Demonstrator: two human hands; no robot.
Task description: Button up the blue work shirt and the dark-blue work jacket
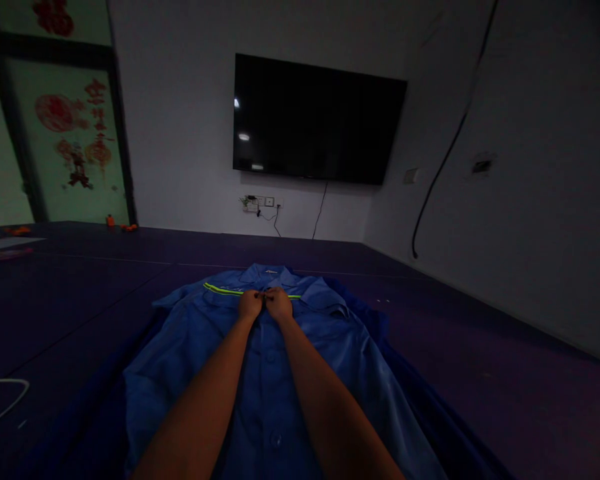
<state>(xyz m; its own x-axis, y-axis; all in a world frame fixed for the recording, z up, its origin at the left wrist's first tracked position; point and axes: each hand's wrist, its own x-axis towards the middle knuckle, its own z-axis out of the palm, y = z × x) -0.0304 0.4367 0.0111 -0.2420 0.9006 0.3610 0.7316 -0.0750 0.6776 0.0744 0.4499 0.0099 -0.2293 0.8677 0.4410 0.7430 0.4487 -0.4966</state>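
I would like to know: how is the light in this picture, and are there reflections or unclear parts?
Head view: dim overall, the purple floor especially dark; head view again: small white reflections on the left of the television; same head view: where left hand and right hand meet on the shirt, fingertip detail is unclear.

Could not resolve the fine grip of the left hand and right hand on the blue shirt or read its collar label, lost the shirt's lower end past the bottom edge, and found the white cable cut off at the left edge.
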